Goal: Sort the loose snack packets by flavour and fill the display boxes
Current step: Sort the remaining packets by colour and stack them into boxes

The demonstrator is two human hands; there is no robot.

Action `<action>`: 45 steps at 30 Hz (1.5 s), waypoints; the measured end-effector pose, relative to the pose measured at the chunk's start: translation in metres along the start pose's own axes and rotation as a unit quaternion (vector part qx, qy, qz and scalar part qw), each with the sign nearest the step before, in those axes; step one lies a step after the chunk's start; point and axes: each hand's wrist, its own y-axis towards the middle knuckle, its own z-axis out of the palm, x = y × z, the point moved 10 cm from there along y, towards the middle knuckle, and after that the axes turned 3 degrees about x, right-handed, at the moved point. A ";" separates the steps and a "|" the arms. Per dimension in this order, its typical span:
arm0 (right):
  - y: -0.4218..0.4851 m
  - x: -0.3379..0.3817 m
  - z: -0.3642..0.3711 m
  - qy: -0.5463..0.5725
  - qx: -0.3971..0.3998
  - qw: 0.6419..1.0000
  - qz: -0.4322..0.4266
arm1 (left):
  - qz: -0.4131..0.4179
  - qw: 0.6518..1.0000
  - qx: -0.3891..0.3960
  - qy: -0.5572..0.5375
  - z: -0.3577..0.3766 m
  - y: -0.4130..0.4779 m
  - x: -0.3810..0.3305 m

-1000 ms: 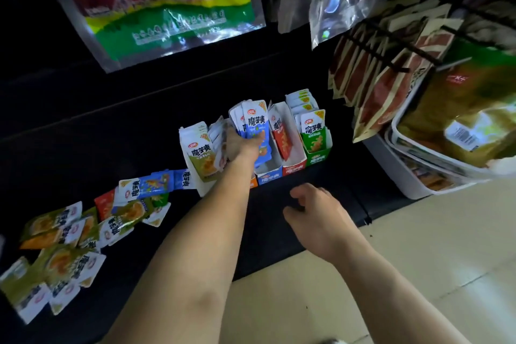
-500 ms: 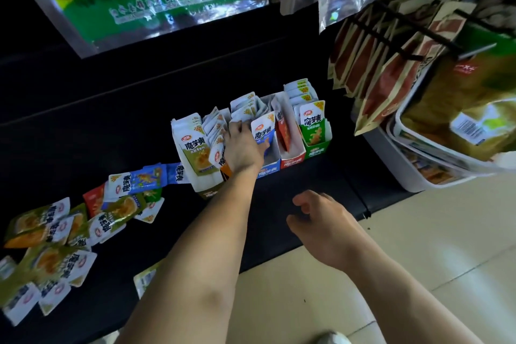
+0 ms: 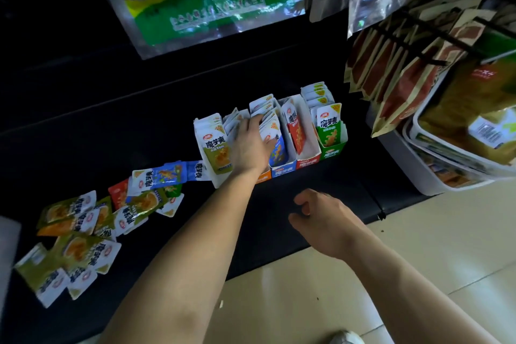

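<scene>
Just pushed blue packets (image 3: 276, 152) down into blue display box (image 3: 283, 172) with flat left hand (image 3: 250, 145); right hand (image 3: 321, 218) loosely curled, empty. More loose packets (image 3: 83, 221) to sort.

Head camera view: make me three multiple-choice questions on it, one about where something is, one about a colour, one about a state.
1. Where do the loose packets lie relative to the display boxes?
A. On the shelf to their left
B. To their right
C. Stacked on top of them

2. What colour is the far-right box?
A. Red
B. Blue
C. Green

3. What is the right hand doing?
A. Pinching a packet
B. Holding nothing, fingers loosely curled
C. Lying flat on the boxes

Answers:
1 A: the pile spreads over the dark shelf left of the row.
2 C: its front panel is green.
3 B: it hovers at the shelf edge with no packet in it.
</scene>
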 end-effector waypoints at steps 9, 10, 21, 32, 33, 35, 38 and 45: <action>-0.001 0.073 0.028 -0.041 0.030 0.997 -0.059 | -0.014 0.979 0.201 0.031 -0.099 -0.115 0.100; -0.002 0.084 0.037 -0.049 0.038 0.996 -0.068 | -0.032 0.972 0.233 0.031 -0.111 -0.132 0.121; 0.056 0.186 0.174 -0.218 0.117 0.956 -0.159 | -0.121 0.946 0.282 0.101 -0.157 -0.213 0.293; 0.199 0.211 0.211 -0.302 0.065 0.933 -0.186 | -0.135 0.965 0.212 0.078 -0.128 -0.136 0.311; 0.206 0.208 0.214 -0.311 0.070 0.929 -0.187 | -0.137 0.966 0.202 0.084 -0.124 -0.129 0.312; 0.209 0.200 0.221 -0.324 0.071 0.924 -0.192 | -0.141 0.968 0.191 0.087 -0.114 -0.118 0.315; 0.192 0.192 0.231 -0.321 0.030 0.917 -0.237 | -0.127 0.967 0.192 0.106 -0.097 -0.106 0.317; 0.188 0.185 0.212 -0.231 -0.041 0.940 -0.247 | -0.056 0.941 0.256 0.214 -0.048 -0.109 0.317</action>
